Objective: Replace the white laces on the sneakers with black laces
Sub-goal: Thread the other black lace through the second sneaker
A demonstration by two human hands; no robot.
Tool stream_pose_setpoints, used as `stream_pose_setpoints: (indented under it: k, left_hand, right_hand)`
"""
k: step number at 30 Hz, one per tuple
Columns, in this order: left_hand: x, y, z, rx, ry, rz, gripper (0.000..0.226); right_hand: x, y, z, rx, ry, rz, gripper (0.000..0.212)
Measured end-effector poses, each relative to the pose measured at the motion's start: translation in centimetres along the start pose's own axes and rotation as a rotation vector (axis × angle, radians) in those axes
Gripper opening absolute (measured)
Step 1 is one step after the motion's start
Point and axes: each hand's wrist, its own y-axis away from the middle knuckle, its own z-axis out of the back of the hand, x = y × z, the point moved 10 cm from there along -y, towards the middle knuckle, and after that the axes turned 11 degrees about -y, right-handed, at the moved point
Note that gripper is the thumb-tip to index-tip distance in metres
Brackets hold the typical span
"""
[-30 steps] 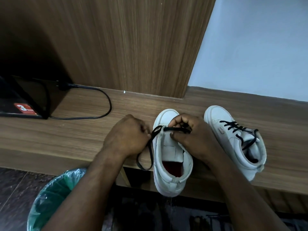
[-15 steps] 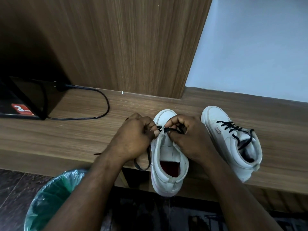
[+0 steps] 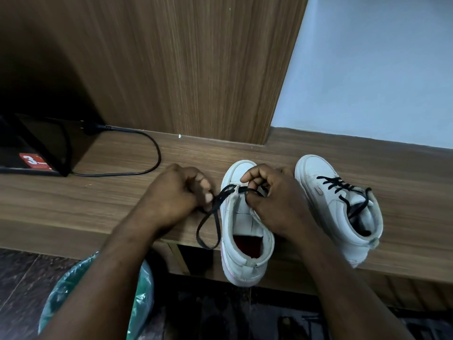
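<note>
Flat black lace (image 3: 221, 196) — left hand (image 3: 174, 195) and right hand (image 3: 277, 202) both pinching it — across smooth white sneaker (image 3: 245, 261)

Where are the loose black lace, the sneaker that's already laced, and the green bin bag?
black lace (image 3: 223, 194): head view, its doubled stretch above the hanging loop.
laced sneaker (image 3: 333, 204): head view, side panel of the upper.
green bin bag (image 3: 141, 290): head view, its crinkled plastic side.
</note>
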Motion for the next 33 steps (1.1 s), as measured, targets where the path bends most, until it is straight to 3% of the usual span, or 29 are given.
stream_pose_setpoints:
  k: [2,8,10,13,15,18,20,25,27,30,33]
  left_hand:
    - [-1.5,0.2,-0.7,-0.016,0.092,-0.048,0.013]
    - [-3.2,-0.3,-1.6,-0.118,-0.077,-0.123,0.012]
    - [-1.6,-1.0,-1.3,-0.085,-0.259,-0.088,0.002]
    - [1.6,-1.1,-1.7,0.075,-0.633,0.055,0.021]
    - [1.5,-0.8,-1.3,0.049,-0.603,0.056,0.015]
    - [-1.3,-0.3,-0.6,-0.078,-0.214,-0.069,0.004]
    - [-2.8,0.1,-0.8,-0.098,-0.044,-0.124,0.011]
    - [-3.9,-0.1,-1.2,-0.132,-0.067,-0.154,0.011]
    - [-2.7,-0.6,-1.3,-0.084,-0.25,-0.127,0.004]
    - [1.6,-0.6,-2.4,0.137,-0.608,0.079,0.03]
    - [2.7,-0.2,-1.4,0.081,-0.553,0.154,0.018]
  right_hand:
    - [0.2,0.0,-0.2,0.004,0.008,0.007,0.029]
    - [0.3,0.0,0.0,-0.002,0.011,0.012,0.029]
    - [0.2,0.0,-0.1,-0.004,0.015,0.007,0.027]
    - [0.0,0.0,-0.3,0.009,0.015,-0.002,0.027]
    - [0.0,0.1,-0.4,0.009,0.012,-0.005,0.027]
    - [0.2,0.0,-0.4,0.001,0.009,0.004,0.028]
    - [0.2,0.0,-0.5,0.001,0.004,0.009,0.028]
    - [0.2,-0.1,-0.4,-0.01,0.013,0.011,0.031]
    - [0.2,0.0,-0.4,-0.011,0.008,0.006,0.032]
    - [0.3,0.1,-0.6,-0.005,-0.011,0.005,0.031]
    - [0.5,0.2,-0.8,-0.003,-0.02,0.01,0.029]
